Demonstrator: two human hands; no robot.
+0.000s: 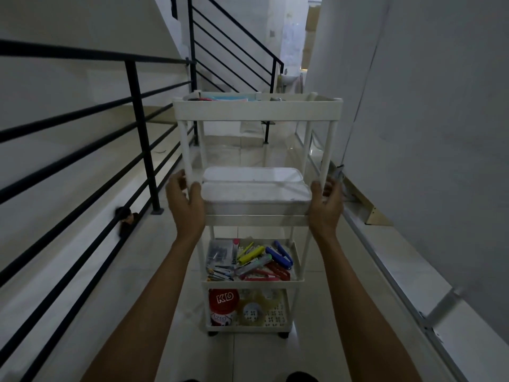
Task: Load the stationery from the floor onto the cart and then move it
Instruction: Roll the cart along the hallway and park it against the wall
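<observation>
Both hands on the cart, in a narrow landing.

My left hand (185, 201) wraps the cart's (257, 110) left post, and my right hand (326, 201) clasps the right post, both level with the second shelf, where two white boxes (254, 188) lie. Below, I see pens and cutters (249, 261) filling the third shelf; a red tub (222, 306) and tape rolls (254, 307) sit on the bottom one. A black railing (137, 111) runs along my left, a wall (427, 133) along my right.
</observation>
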